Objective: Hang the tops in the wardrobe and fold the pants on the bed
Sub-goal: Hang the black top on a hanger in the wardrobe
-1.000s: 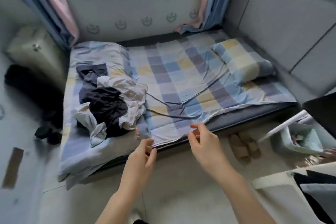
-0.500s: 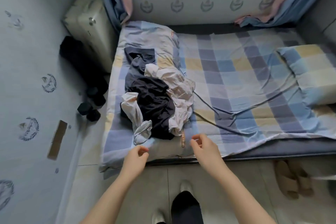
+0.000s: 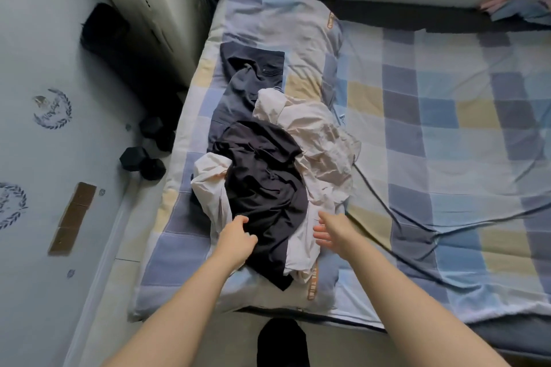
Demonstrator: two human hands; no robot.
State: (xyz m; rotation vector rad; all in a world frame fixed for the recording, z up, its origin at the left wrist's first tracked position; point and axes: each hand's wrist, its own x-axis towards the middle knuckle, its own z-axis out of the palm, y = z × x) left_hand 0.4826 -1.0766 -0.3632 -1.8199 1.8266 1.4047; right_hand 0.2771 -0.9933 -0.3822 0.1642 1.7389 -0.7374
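Bed sheet (image 3: pixel 447 134): check of pale blue, slate blue, grey-violet, white and pale yellow squares. Folded quilt (image 3: pixel 262 18), left part of bed: same palette in larger blocks, with small orange-brown labels at its far and near right corners. Clothes heap, on the quilt: black garment (image 3: pixel 265 185) in the middle; cream-white garment (image 3: pixel 319 140) to its right and near left; dark navy garment (image 3: pixel 253 68) at the far end. Wall (image 3: pixel 35 53), left: pale grey-blue with dark blue wreath emblems and one brown strip. Dumbbells (image 3: pixel 143 159), left floor: black. Appliance (image 3: pixel 158 9), far left: off-white. Curtain (image 3: pixel 512 7), far right: blue and pink.
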